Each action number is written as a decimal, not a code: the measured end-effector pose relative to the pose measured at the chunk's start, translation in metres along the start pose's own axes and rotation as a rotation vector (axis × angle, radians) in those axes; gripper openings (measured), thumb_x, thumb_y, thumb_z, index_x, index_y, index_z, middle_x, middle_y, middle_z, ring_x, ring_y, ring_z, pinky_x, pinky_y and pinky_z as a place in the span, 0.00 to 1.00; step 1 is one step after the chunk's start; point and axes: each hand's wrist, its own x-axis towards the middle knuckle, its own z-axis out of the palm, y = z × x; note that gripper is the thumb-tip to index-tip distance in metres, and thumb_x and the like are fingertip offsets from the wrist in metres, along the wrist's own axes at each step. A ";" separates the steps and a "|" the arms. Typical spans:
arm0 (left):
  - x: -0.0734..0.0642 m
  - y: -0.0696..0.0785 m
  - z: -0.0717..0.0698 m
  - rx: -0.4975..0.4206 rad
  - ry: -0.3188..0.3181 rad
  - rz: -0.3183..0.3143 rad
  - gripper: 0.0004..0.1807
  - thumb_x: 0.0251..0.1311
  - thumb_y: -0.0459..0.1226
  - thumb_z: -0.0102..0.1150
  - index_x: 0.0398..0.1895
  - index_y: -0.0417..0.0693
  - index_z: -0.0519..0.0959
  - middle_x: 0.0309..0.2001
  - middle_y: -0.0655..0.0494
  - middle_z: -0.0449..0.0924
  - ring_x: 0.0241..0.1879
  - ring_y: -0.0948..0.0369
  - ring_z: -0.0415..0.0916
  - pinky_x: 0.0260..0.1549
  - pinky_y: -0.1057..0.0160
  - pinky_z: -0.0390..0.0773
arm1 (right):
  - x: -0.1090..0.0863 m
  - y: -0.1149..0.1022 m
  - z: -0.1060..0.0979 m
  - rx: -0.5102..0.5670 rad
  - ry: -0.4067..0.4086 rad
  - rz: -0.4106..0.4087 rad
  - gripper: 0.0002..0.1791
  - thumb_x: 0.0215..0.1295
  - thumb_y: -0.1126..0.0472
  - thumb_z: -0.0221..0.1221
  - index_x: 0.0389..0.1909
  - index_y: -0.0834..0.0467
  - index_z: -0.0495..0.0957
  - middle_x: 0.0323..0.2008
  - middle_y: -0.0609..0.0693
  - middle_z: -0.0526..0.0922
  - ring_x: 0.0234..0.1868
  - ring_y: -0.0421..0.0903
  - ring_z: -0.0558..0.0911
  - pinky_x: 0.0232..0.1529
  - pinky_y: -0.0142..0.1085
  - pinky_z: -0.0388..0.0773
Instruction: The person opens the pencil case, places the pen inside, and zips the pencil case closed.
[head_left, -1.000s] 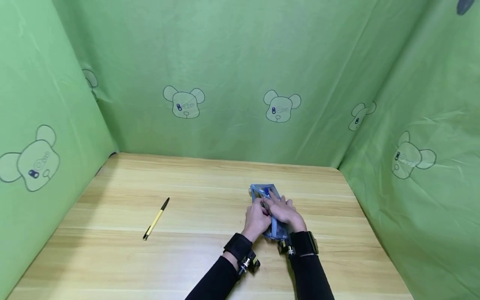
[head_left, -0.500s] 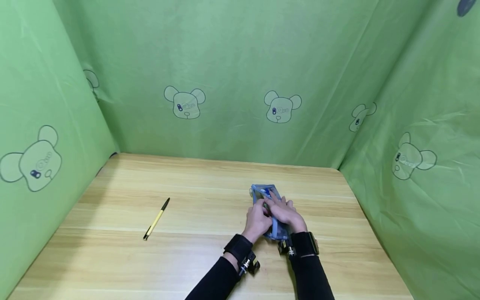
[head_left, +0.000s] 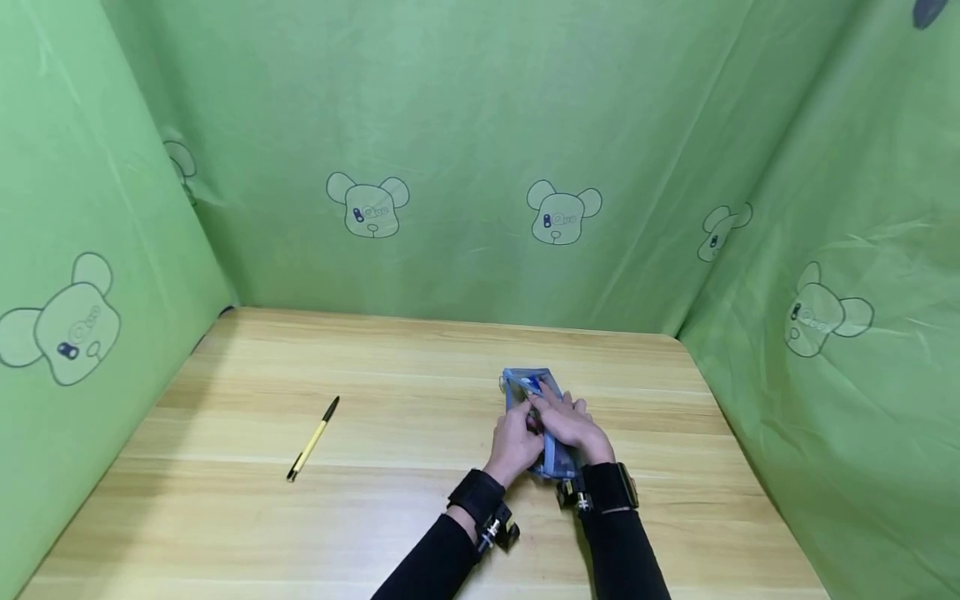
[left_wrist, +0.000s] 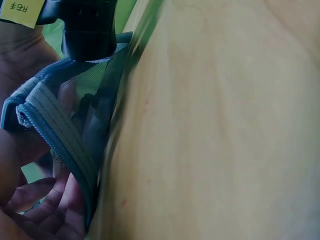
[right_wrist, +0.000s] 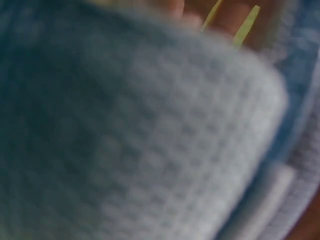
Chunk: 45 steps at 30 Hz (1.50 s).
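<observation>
A blue mesh zip pouch (head_left: 551, 460) lies on the table under both hands, right of centre. My left hand (head_left: 516, 442) grips its near-left side with curled fingers. Over the pouch reaches my right hand (head_left: 570, 423), its fingers along the top and holding the right side of the opening. The left wrist view shows the pouch's zip edge (left_wrist: 57, 120) spread apart, with fingers (left_wrist: 52, 205) at the gap. Two yellow-green pointed strips (right_wrist: 246, 26) show beside fingers at the top of the blurred right wrist view; what they belong to is hidden.
A yellow pen with black ends (head_left: 311, 442) lies slantwise on the wooden table (head_left: 405, 517), left of the hands. Green cloth (head_left: 465, 275) printed with bear heads walls off the back and both sides.
Both hands stay at the pouch with only slight finger shifts. The pouch and the pen keep their places.
</observation>
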 end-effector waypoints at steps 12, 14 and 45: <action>-0.001 -0.001 0.000 0.113 -0.032 0.047 0.07 0.48 0.28 0.65 0.31 0.43 0.79 0.25 0.48 0.82 0.22 0.64 0.69 0.22 0.69 0.65 | -0.001 -0.002 0.002 0.038 0.006 0.004 0.38 0.79 0.36 0.34 0.82 0.50 0.44 0.80 0.71 0.38 0.79 0.74 0.32 0.74 0.73 0.31; 0.000 -0.001 0.000 0.118 -0.033 0.050 0.06 0.47 0.27 0.64 0.29 0.42 0.79 0.25 0.49 0.81 0.22 0.64 0.68 0.21 0.70 0.64 | -0.001 -0.002 0.001 0.037 0.008 0.006 0.38 0.79 0.37 0.35 0.82 0.49 0.44 0.80 0.71 0.37 0.79 0.73 0.32 0.74 0.72 0.32; 0.003 0.002 -0.003 0.124 -0.020 -0.007 0.18 0.46 0.26 0.64 0.43 0.40 0.75 0.28 0.48 0.81 0.24 0.60 0.73 0.24 0.68 0.69 | 0.000 -0.001 0.002 0.006 0.012 -0.017 0.38 0.79 0.37 0.34 0.82 0.51 0.44 0.82 0.61 0.41 0.80 0.72 0.33 0.74 0.72 0.30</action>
